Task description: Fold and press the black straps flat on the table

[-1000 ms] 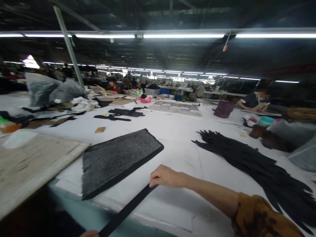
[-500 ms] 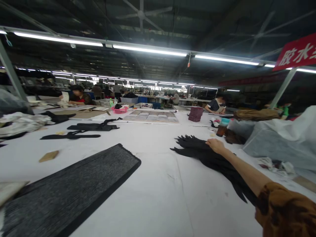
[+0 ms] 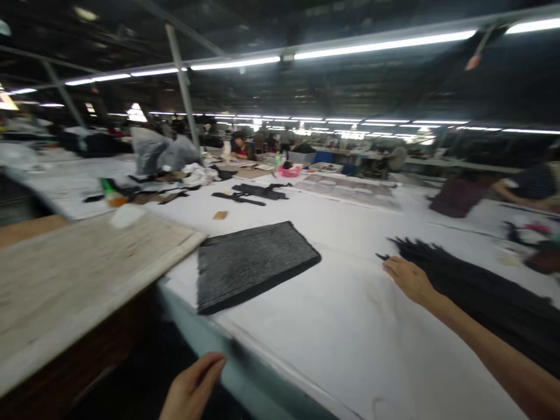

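A stack of black fabric strips point(image 3: 476, 286) with pointed, fanned ends lies on the right of the white table point(image 3: 345, 326). My right hand point(image 3: 409, 280) is at its near-left edge, fingers curled over one strip whose dark tip sticks out past them. Low in the view, in front of the table's edge, is my left hand point(image 3: 192, 388), thumb and fingers pressed together with nothing visible in them. Between the hands, flat on the table, lies a dark grey textured fabric stack point(image 3: 258, 262) with a black border.
A worn beige board point(image 3: 87, 262) juts in from the left, with a gap between it and the table. Farther back are black cut pieces point(image 3: 258, 192), a small tan block point(image 3: 220, 215) and a pink basket point(image 3: 290, 171). A co-worker point(image 3: 531, 186) is at the far right.
My view has swung left, bringing in the beige board and the table's edge. My left hand has come into view. The right hand has moved to the near-left edge of the black strips.
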A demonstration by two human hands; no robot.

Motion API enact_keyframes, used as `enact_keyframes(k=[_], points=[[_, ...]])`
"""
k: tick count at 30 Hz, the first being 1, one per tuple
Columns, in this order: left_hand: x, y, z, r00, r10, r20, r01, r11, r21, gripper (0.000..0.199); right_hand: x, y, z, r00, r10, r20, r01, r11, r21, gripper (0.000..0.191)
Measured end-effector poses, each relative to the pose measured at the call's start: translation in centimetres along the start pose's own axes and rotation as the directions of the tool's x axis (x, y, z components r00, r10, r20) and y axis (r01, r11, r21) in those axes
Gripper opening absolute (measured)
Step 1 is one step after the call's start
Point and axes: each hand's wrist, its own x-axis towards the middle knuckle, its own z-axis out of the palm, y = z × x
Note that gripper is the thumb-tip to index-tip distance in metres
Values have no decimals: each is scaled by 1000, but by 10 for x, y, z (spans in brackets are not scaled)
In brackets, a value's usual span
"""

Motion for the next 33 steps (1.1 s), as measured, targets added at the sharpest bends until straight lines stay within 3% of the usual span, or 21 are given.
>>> enact_keyframes(k=[2, 5, 8, 11, 15, 22, 33], points=[[-3, 10, 1, 991, 123, -58, -117, 989, 93, 29, 14, -78, 11, 960, -279, -21, 280, 952, 126, 24], [3, 14, 2, 921, 365, -136, -304, 892, 335, 25, 19, -192, 9, 818, -566, -104, 573, 783, 241, 18], [9, 7, 2, 816, 560, -144, -395, 722, 567, 28, 20, -281, -1, 709, -694, -124, 696, 662, 277, 10], [16, -2, 2, 788, 610, -86, -376, 587, 717, 36, 26, -335, -3, 685, -720, -110, 715, 635, 292, 7], [24, -10, 2, 813, 582, -21, -332, 493, 804, 45, 33, -365, 3, 725, -685, -65, 670, 681, 298, 10], [31, -18, 6, 824, 566, 15, -346, 483, 804, 59, 32, -375, 11, 741, -667, -80, 660, 701, 269, 10], [42, 5, 16, 868, 493, 56, -301, 433, 850, 53, 25, -391, 4, 738, -673, 38, 666, 737, 116, 19]])
